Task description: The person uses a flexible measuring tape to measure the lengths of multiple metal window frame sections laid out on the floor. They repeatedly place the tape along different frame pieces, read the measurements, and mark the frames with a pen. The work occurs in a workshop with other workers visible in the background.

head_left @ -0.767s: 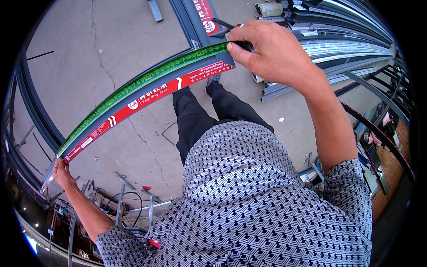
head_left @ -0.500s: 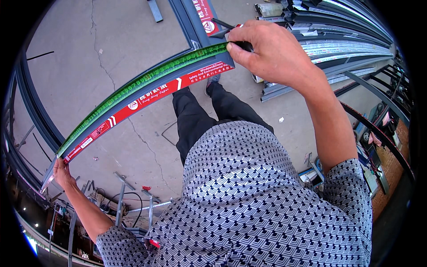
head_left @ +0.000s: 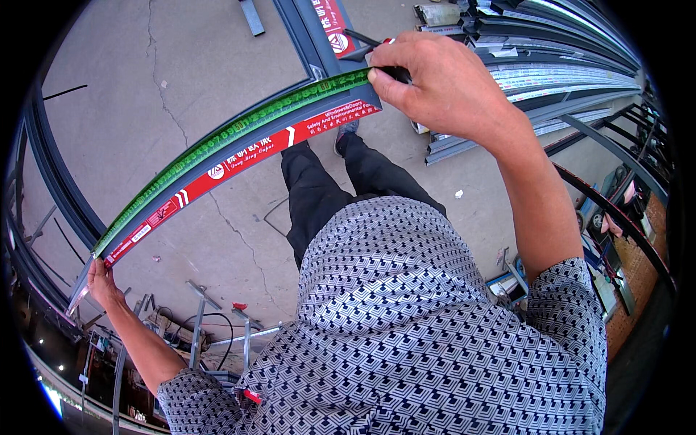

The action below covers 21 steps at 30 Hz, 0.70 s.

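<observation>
A green tape measure is stretched along a dark grey metal frame bar, whose near side carries red and white film. At the bar's far left end, my left hand is closed on the end of the tape. My right hand grips the tape's other end between thumb and fingers, by the bar's right corner. Something black shows inside its grip, and a thin dark stick pokes out past the fingers. The palm hides most of both.
Another frame bar runs away from the right corner. Long metal profiles lie stacked at the far right. More dark frame pieces stand at the left. A short grey offcut rests on the cracked concrete floor.
Almost nothing differs. Both hands keep their places on the tape, and the tape stays stretched along the bar.
</observation>
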Tool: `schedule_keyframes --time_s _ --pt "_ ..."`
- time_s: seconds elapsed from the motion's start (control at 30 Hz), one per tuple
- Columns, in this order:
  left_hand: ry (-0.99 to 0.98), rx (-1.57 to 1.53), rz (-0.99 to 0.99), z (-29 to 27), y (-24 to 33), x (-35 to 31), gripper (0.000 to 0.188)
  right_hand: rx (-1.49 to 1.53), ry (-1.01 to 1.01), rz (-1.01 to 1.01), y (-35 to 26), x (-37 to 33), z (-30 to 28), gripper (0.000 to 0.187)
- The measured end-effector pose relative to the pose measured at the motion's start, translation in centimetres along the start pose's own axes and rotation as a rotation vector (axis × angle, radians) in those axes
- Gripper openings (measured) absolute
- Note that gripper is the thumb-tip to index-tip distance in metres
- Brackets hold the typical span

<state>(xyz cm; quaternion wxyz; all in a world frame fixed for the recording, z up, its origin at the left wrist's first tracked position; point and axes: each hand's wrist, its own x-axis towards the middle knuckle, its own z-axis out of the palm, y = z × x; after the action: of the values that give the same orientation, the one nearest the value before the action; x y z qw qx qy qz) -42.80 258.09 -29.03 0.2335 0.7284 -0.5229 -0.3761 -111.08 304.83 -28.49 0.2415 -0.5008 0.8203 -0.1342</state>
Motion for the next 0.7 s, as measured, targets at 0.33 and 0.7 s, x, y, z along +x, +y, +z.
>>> schedule_keyframes --time_s 0.33,0.7 --pt "0.022 0.014 0.0 -0.07 -0.03 0.05 0.023 -0.025 -0.064 0.016 -0.19 0.07 -0.47 0.031" --pt "0.041 0.019 -0.005 0.27 0.23 -0.4 0.021 -0.028 -0.082 0.038 -0.43 0.09 -0.59 0.032"
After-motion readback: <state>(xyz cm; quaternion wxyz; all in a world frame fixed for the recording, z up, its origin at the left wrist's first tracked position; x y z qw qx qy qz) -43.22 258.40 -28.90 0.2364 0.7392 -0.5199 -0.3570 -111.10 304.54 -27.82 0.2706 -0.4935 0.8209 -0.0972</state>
